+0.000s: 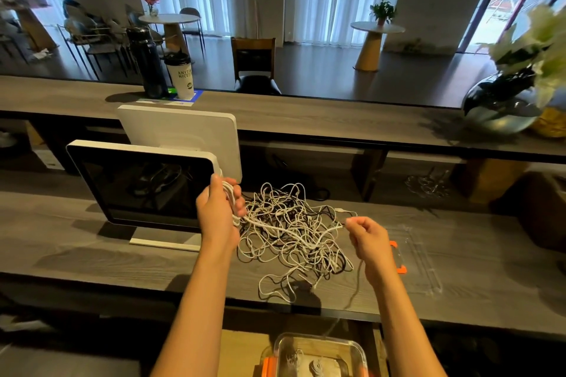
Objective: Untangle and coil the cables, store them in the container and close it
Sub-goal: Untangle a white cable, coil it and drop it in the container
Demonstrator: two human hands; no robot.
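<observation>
Left hand (218, 211) grips a bunch of white loops; right hand (366, 236) pinches one strand. The cable tangle (291, 232) sprawls on the desk (92, 254) between them, monitor (144, 184) just left, clear lid (419, 260) right, container (318, 355) below the desk edge holding coils.

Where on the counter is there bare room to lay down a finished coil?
Bare wood lies along the near edge left of the cable tangle, in front of the monitor. Right of the tangle, the clear lid fills the space. The centre is crowded by cables and both hands.
</observation>
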